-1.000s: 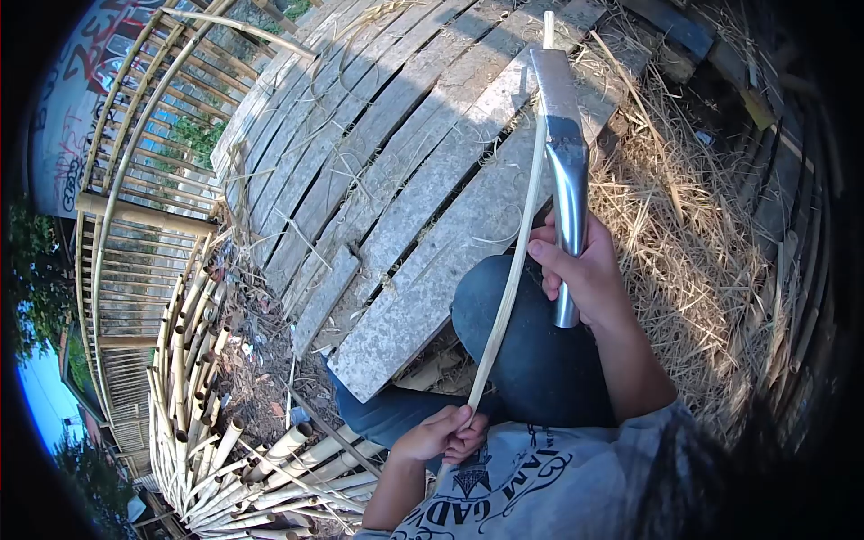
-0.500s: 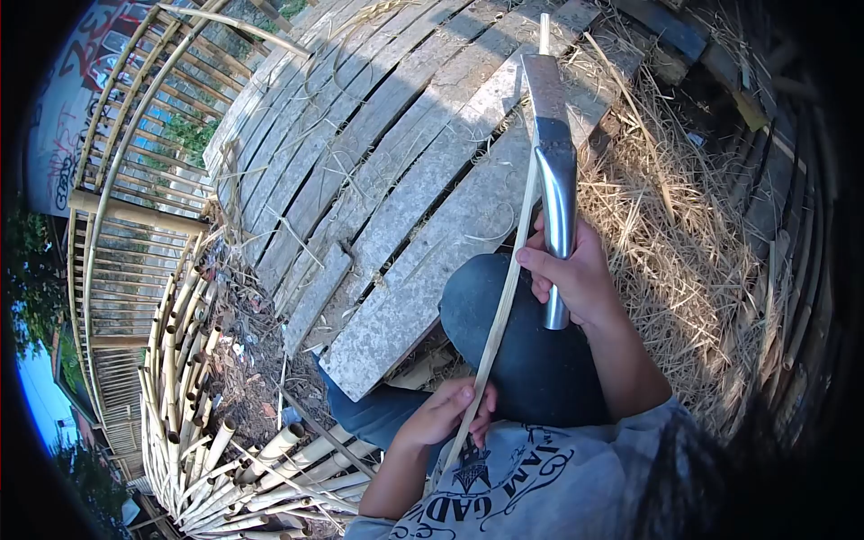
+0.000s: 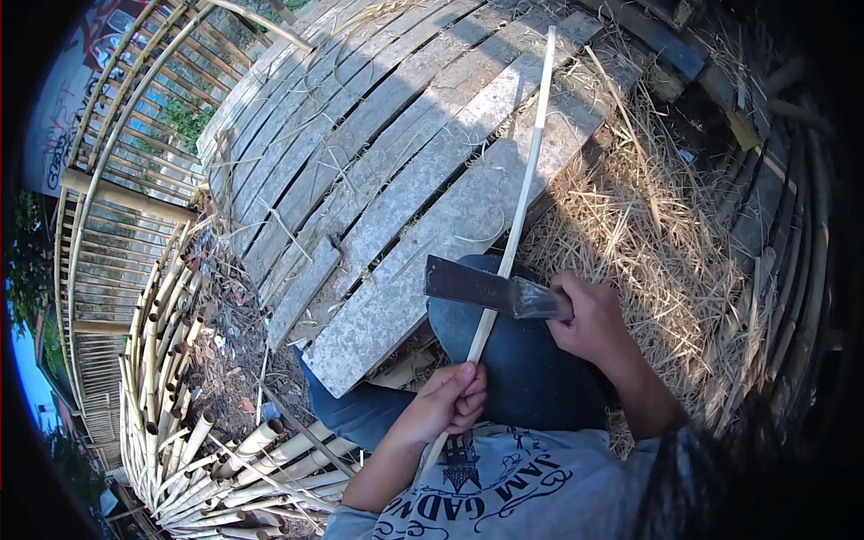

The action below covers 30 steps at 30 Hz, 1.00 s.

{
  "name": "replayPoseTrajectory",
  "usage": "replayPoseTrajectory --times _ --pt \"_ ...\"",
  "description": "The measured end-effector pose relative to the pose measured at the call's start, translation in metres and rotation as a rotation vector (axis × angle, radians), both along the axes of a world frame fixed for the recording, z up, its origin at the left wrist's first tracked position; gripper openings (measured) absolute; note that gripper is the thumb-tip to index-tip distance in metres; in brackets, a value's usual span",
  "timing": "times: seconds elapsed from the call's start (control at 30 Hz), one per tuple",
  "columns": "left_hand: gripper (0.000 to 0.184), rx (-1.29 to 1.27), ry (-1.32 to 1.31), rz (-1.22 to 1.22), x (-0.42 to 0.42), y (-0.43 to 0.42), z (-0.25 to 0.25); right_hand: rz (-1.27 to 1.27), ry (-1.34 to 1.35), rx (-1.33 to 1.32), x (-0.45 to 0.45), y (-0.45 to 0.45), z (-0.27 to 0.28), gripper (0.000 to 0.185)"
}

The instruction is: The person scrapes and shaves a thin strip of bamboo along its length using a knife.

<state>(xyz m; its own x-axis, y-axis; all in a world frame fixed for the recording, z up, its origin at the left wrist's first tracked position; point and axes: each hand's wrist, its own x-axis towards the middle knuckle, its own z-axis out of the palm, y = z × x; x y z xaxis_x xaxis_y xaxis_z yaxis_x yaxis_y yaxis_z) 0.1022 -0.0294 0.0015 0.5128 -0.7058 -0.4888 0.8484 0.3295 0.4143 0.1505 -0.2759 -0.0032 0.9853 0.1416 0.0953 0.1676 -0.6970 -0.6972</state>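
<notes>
A long, pale bamboo strip (image 3: 525, 193) runs from my shirt up past my bent knee and over the wooden planks. My left hand (image 3: 447, 399) is closed around its lower part, close to my shirt. My right hand (image 3: 589, 317) grips a machete by its shiny metal handle, which the fingers mostly cover. The machete (image 3: 472, 286) points left, with its dark, broad blade lying across the strip above my knee. Whether the edge bites into the strip, I cannot tell.
Weathered planks (image 3: 360, 261) form a low platform ahead, littered with thin shavings. A heap of dry shavings (image 3: 657, 279) covers the ground at right. Many cut bamboo poles (image 3: 166, 387) lie at lower left, beneath a bamboo fence (image 3: 135, 207).
The machete has swung from pointing away, alongside the strip, to lying across it, pointing left. My right hand has moved slightly down and right. My left hand has tightened around the strip.
</notes>
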Motion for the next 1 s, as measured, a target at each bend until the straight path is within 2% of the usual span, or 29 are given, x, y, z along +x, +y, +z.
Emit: replayPoseTrajectory --times 0.07,0.3,0.4,0.63,0.93,1.0 --pt "0.04 0.068 -0.044 0.011 -0.002 -0.005 0.004 0.009 0.139 -0.023 -0.004 -0.002 0.0 0.023" --pt "0.034 0.3 -0.174 0.024 -0.013 -0.011 0.011 -0.051 0.207 -0.314 0.019 -0.014 0.023 0.016" --pt "0.032 0.447 -0.267 0.086 -0.021 -0.022 0.013 -0.023 0.216 -0.366 0.029 -0.02 0.007 0.015" --pt "0.031 0.499 -0.289 0.107 -0.024 -0.021 0.018 -0.027 0.199 -0.426 0.045 -0.017 0.006 0.015" --pt "0.03 0.526 -0.301 0.138 -0.027 -0.02 0.017 -0.026 0.012 -0.47 0.064 -0.018 -0.004 0.017" --pt "0.03 0.51 -0.314 0.146 -0.03 -0.019 0.015 -0.129 0.086 -0.504 0.077 -0.025 -0.004 0.018"
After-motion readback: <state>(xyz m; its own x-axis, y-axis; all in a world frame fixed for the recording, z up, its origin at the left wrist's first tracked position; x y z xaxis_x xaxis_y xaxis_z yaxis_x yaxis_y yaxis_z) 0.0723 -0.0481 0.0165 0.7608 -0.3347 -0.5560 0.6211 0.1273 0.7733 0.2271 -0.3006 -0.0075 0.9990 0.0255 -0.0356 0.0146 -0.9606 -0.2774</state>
